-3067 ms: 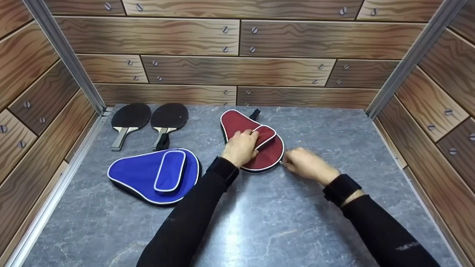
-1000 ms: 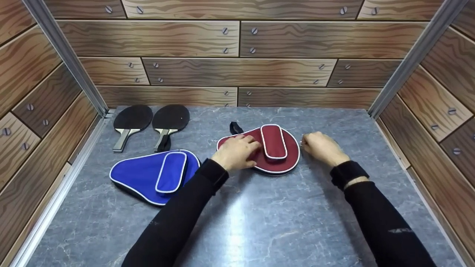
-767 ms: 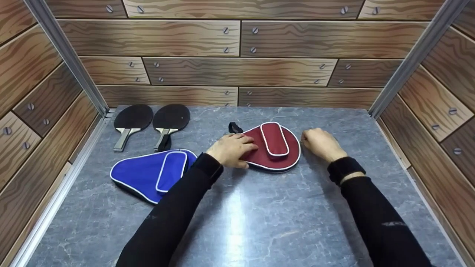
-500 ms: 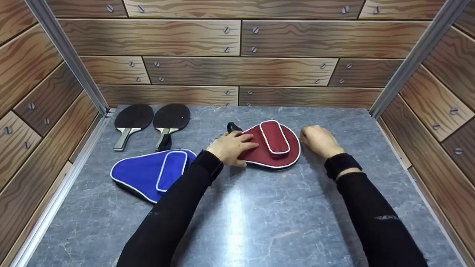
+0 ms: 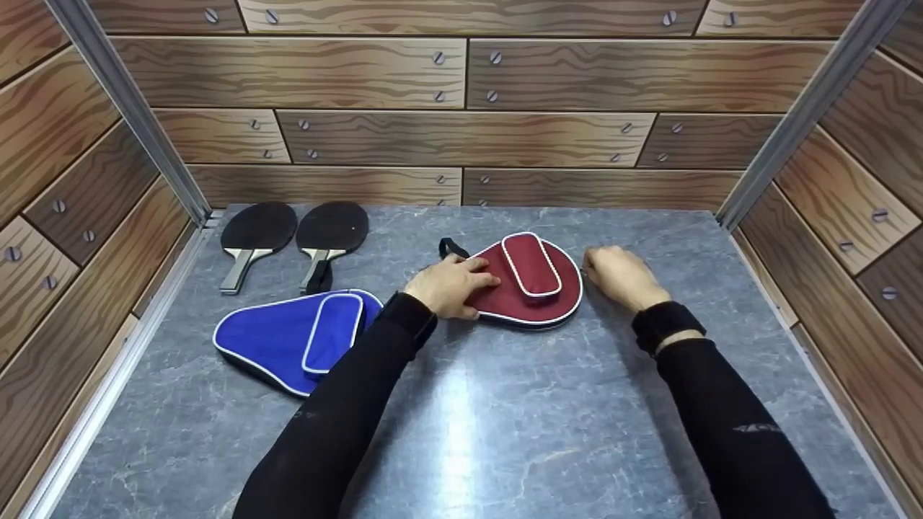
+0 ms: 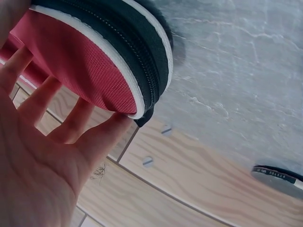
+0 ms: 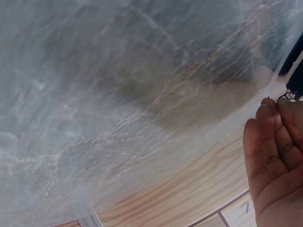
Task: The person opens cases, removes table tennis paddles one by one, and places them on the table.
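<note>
A red paddle case (image 5: 505,301) with white piping lies flat on the grey table, its narrow end to the left and its pocket (image 5: 532,265) facing up. My left hand (image 5: 448,288) rests across the narrow end, fingers spread on the red fabric and thumb by the near edge. In the left wrist view, the black side band with its zipper (image 6: 142,61) shows beside those fingers. At the round right end my right hand (image 5: 621,275) pinches the small metal zipper pull (image 7: 289,95). A black strap loop (image 5: 450,249) sticks out behind my left hand.
A blue paddle case (image 5: 267,335) lies to the left, partly under my left forearm. Behind it lie two black table tennis paddles (image 5: 258,227), handles toward me. Wood-patterned walls (image 5: 461,137) close off the back and sides.
The red case has turned so its narrow end points left. My right hand moved away from me round its rounded edge; my left hand shifted from mid-case onto the narrow end.
</note>
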Demonstrator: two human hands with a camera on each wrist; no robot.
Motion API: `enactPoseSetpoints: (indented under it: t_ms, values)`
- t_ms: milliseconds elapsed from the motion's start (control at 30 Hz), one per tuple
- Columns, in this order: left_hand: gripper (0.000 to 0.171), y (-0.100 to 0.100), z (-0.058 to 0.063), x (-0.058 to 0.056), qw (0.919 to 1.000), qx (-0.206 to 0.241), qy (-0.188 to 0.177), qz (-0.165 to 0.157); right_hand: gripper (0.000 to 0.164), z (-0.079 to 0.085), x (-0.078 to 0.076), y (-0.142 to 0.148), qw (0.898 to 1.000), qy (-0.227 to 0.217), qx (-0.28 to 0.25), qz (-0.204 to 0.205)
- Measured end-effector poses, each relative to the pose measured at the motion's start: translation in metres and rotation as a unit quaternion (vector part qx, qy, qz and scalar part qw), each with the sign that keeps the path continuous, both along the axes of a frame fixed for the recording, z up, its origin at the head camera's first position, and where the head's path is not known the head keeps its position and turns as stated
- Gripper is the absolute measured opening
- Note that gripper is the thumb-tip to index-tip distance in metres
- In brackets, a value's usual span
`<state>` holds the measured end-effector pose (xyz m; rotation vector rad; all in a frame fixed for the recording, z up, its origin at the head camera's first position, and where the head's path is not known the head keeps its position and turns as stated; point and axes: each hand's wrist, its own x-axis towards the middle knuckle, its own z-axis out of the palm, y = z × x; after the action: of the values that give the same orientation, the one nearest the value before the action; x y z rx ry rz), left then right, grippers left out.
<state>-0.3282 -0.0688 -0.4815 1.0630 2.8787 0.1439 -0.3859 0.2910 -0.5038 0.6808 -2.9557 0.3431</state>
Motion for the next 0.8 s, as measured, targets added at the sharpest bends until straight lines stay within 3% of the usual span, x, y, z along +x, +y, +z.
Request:
enactPoseSetpoints:
  t_ms: [67, 100, 200, 300, 333, 367, 533, 800]
  values:
    - [0.072, 0.000, -0.003, -0.003, 1.0000, 0.005, -0.008, 0.003, 0.014, -0.001, 0.001, 0.000, 1.000, 0.001, 0.001, 0.000]
    - [0.073, -0.002, -0.019, -0.014, 0.9999, 0.012, 0.000, 0.000, 0.013, -0.001, 0.002, 0.000, 1.000, 0.001, 0.002, 0.000]
    - [0.071, -0.001, -0.023, -0.016, 0.9999, 0.017, -0.001, 0.002, 0.012, -0.001, 0.003, 0.001, 1.000, -0.002, 0.005, 0.003]
    - [0.070, 0.000, -0.021, -0.013, 0.9996, 0.028, 0.001, 0.005, 0.010, -0.001, 0.004, 0.002, 1.000, -0.006, 0.007, 0.008]
    - [0.068, 0.003, -0.006, -0.002, 0.9995, 0.028, -0.007, 0.011, 0.009, -0.001, 0.005, 0.003, 1.000, -0.007, 0.007, 0.009]
    - [0.067, 0.004, -0.004, 0.000, 0.9994, 0.031, -0.007, 0.014, 0.009, 0.000, 0.006, 0.003, 1.000, -0.007, 0.007, 0.009]
    - [0.066, 0.007, -0.003, 0.006, 0.9985, 0.044, 0.005, 0.032, 0.011, 0.000, 0.009, 0.005, 1.000, -0.012, 0.008, 0.006]
    - [0.067, 0.012, -0.007, 0.006, 0.9970, 0.044, 0.018, 0.061, 0.009, 0.000, 0.014, 0.007, 1.000, -0.004, 0.002, 0.021]
